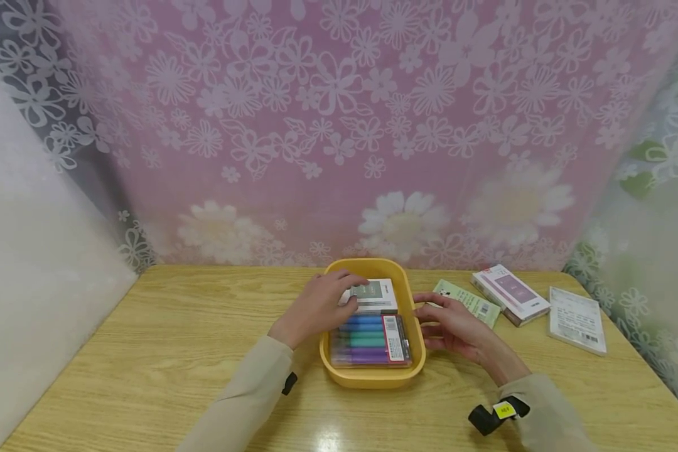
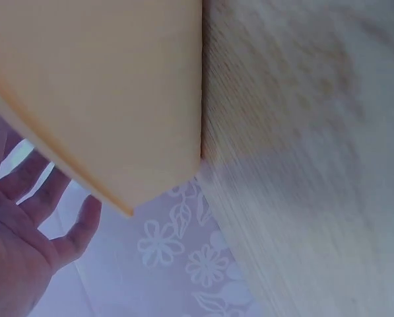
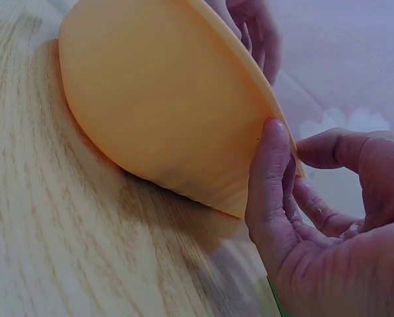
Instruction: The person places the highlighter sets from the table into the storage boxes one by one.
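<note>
A yellow plastic basket (image 1: 373, 379) stands on the wooden table. Inside it, a white box with a grey-green panel (image 1: 385, 290) lies at the back, and a clear pack of blue, green and purple pens (image 1: 364, 342) lies in front. My left hand (image 1: 319, 304) reaches over the basket's left rim, its loosely bent fingers spread above the white box's left part. In the left wrist view, those fingers (image 2: 43, 191) show beyond the rim. At the opposite side, my right hand (image 1: 454, 326) pinches the rim, with one finger (image 3: 269, 175) against the outer wall.
Right of the basket lie a light green pack (image 1: 468, 301), a white box with a purple panel (image 1: 511, 294) and a flat white pack (image 1: 577, 320). A pink flowered curtain (image 1: 339, 138) hangs behind the table (image 1: 164, 351), with pale cloth at both sides.
</note>
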The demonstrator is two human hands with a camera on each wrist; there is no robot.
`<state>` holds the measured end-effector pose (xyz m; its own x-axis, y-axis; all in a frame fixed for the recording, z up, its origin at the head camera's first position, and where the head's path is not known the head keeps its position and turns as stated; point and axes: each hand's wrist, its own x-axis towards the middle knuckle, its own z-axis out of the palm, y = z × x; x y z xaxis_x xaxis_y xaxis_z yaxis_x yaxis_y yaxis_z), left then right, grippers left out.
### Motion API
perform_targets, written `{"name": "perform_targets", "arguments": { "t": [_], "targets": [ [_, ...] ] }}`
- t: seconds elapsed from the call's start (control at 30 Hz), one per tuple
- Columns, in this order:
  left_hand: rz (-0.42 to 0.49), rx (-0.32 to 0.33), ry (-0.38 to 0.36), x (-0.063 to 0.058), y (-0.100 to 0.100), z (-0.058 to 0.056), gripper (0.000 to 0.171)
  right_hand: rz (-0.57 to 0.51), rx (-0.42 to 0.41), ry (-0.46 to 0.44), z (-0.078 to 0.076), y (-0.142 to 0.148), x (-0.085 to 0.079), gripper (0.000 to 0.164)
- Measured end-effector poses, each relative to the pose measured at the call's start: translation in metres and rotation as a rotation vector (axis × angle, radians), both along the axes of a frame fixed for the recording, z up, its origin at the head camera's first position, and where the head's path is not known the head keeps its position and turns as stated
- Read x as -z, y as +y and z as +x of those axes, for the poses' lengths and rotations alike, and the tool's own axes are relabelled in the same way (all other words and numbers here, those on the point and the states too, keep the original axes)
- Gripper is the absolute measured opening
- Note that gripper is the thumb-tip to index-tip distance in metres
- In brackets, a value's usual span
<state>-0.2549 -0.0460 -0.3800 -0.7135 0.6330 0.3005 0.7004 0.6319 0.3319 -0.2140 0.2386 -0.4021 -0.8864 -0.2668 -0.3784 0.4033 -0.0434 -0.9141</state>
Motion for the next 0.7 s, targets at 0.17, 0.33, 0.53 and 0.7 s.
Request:
{"name": "perform_targets", "arguments": {
  "t": [0.17, 0.33, 0.53, 0.7],
  "targets": [
    [0.079, -0.052, 0.063, 0.003, -0.01, 0.006, 0.034, 0.002, 0.002, 0.008, 0.0, 0.0, 0.001, 0.037],
    [0.139, -0.111, 0.041, 0.008, -0.018, 0.011, 0.034, 0.008, -0.002, 0.005, 0.001, 0.0, 0.002, 0.041],
    [0.228, -0.195, -0.126, 0.005, -0.028, 0.019, 0.039, 0.012, 0.001, 0.001, 0.001, 0.0, 0.001, 0.042],
    [0.3, -0.254, -0.227, 0.006, -0.035, 0.021, 0.042, 0.006, -0.003, 0.004, 0.001, 0.0, 0.001, 0.041]
  ]
}}
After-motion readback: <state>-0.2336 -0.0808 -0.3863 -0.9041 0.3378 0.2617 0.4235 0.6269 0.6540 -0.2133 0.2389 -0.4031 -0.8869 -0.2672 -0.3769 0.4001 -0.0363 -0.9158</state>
